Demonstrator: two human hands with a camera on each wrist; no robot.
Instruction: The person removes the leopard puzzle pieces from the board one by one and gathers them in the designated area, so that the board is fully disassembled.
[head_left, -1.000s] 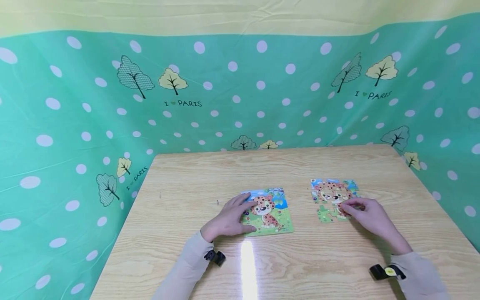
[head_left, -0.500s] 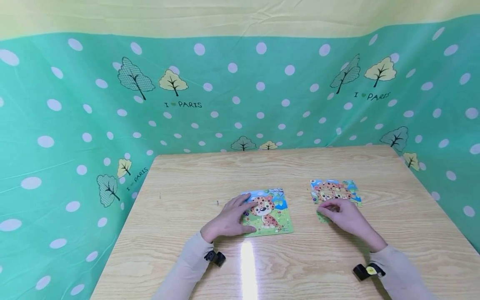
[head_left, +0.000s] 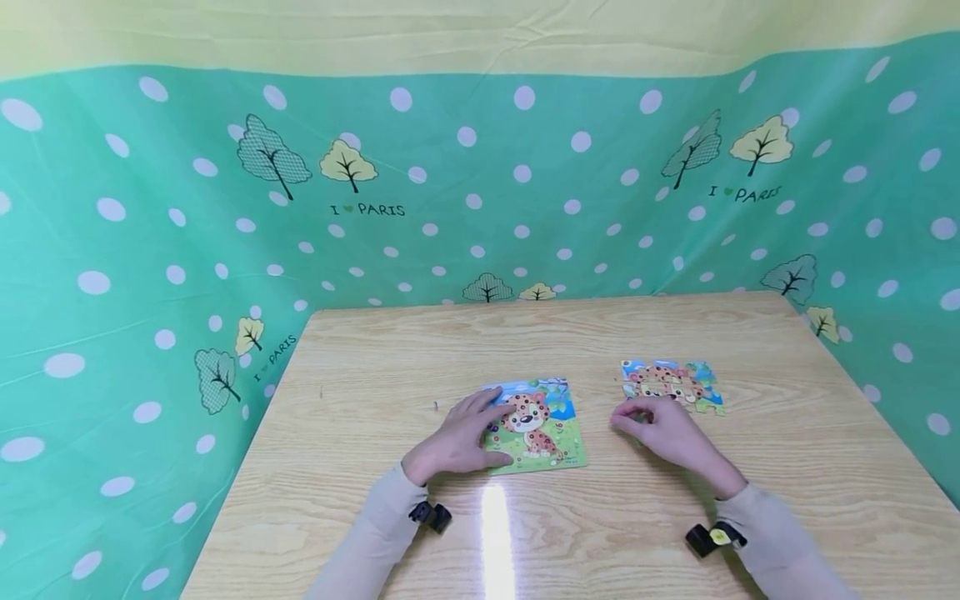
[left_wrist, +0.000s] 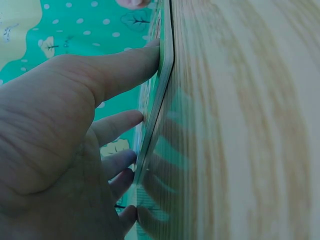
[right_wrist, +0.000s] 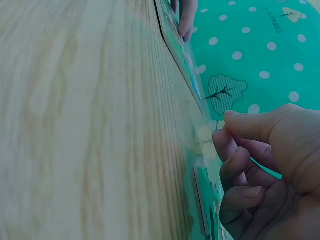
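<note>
My left hand [head_left: 461, 437] rests on the left part of a square leopard picture board [head_left: 542, 429]. Its fingers are spread, and the thumb lies on the board near its edge in the left wrist view. To the right lies a partly joined jigsaw puzzle [head_left: 667, 382] with the same leopard picture. Over that puzzle's lower left is my right hand [head_left: 667, 429], hiding some pieces there. The right wrist view shows the right hand's thumb and index fingertips together, the other fingers curled, and no piece visible between them.
A pale wood table [head_left: 375, 358] carries both pictures, with a bright light streak in front of the board. Green dotted cloth [head_left: 450, 208] hangs along the back and both sides. Each wrist bears a small black camera.
My right hand has moved left across the puzzle's lower part, uncovering some pieces at its right and covering those at the lower left. The left hand and the board have stayed put.
</note>
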